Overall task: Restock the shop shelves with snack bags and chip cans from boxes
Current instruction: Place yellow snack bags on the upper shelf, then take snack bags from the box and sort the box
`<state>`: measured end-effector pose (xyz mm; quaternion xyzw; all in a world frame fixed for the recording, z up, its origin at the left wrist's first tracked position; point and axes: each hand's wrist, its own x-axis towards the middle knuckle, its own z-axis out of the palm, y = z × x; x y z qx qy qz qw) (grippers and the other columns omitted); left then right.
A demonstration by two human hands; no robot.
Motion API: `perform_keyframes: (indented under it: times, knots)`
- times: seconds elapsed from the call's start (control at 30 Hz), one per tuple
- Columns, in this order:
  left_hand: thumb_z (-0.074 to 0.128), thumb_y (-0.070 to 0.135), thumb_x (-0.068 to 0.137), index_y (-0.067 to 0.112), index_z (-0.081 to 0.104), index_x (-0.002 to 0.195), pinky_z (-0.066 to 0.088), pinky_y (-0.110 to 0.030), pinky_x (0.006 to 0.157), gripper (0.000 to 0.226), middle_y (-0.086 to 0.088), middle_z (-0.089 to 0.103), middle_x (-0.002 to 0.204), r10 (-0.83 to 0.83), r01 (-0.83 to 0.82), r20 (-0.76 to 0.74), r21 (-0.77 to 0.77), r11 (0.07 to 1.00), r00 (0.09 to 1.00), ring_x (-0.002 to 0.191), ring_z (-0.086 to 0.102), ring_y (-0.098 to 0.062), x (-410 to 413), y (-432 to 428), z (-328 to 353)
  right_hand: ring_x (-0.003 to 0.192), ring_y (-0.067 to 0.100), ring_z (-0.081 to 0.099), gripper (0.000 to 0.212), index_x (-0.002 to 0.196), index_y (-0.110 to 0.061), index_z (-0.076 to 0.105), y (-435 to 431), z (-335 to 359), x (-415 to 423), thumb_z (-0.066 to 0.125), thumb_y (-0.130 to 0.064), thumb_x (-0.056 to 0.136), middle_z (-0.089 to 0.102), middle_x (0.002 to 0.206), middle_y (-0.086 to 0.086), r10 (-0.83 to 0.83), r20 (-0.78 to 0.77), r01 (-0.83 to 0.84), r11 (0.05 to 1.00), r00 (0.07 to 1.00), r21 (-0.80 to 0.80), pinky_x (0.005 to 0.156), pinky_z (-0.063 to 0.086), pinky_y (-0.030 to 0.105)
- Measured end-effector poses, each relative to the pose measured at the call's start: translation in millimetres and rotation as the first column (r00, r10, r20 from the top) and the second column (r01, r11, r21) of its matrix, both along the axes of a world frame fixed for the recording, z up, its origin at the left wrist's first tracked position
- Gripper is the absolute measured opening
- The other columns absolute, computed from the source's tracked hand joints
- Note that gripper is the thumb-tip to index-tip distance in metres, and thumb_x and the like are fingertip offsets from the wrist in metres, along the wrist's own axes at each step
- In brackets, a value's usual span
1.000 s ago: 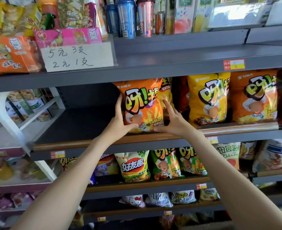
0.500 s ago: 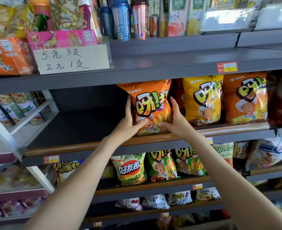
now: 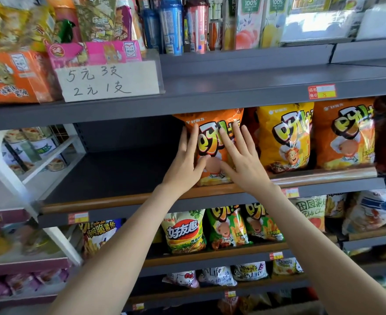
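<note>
An orange snack bag (image 3: 212, 123) stands upright on the grey middle shelf (image 3: 110, 176), at the left end of a row of similar bags. My left hand (image 3: 185, 162) lies along the bag's left edge with straight fingers and the thumb on its front. My right hand (image 3: 242, 158) presses flat on the bag's front, fingers spread. To the right stand a yellow bag (image 3: 285, 137) and another orange bag (image 3: 344, 135).
The middle shelf left of the bag is bare. The shelf above holds drink bottles (image 3: 171, 26), juice cartons and a handwritten price card (image 3: 107, 80). Lower shelves carry green and yellow snack bags (image 3: 185, 233). A white rack with cans (image 3: 35, 146) stands at left.
The bag has gone further back and more upright against the row. My right hand moved from the bag's lower right edge onto its front, flat; my left hand slid up its left side.
</note>
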<state>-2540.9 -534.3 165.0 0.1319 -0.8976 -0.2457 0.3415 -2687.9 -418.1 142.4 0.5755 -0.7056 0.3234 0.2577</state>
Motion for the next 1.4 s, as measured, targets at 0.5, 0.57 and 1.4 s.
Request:
perform_keyframes:
  times: [0.5,0.57,1.4]
  knots:
    - [0.04,0.029,0.104,0.044,0.002,0.153,0.037,-0.028,0.107,0.064,0.007,-0.017,0.162,-0.056,0.056,-0.004,0.133,0.99,0.998,0.148,0.012,-0.013,-8.7,-1.0,-0.1,0.144,0.041,0.013,0.094,0.154,-0.028,0.002,4.1,4.2,7.6,0.068,-0.038,0.087,-0.008,0.162,0.003,0.044,0.237,-0.069,0.993,0.97,0.1,0.11,0.026,0.052]
    - [0.039,0.03,0.104,0.048,-0.005,0.151,0.037,-0.023,0.101,0.066,0.004,-0.02,0.161,-0.024,0.018,0.044,0.126,0.992,0.999,0.147,0.016,-0.018,-5.8,4.7,2.8,0.144,0.042,0.013,0.097,0.152,-0.03,0.001,4.7,1.6,10.2,0.071,-0.035,0.085,-0.006,0.162,0.005,0.008,0.24,-0.037,0.992,0.971,0.117,0.108,0.029,0.055]
    - [0.063,0.025,0.094,0.022,0.024,0.153,0.045,-0.039,0.101,0.071,-0.008,0.037,0.146,0.776,-0.854,0.454,0.48,0.201,0.438,0.129,0.047,-0.024,373.7,86.8,-217.6,0.131,0.023,0.029,0.062,0.144,-0.007,0.037,-44.4,-176.0,307.1,0.06,-0.034,0.093,0.042,0.138,0.013,0.309,0.621,-0.66,0.583,0.72,0.474,0.108,0.032,0.039]
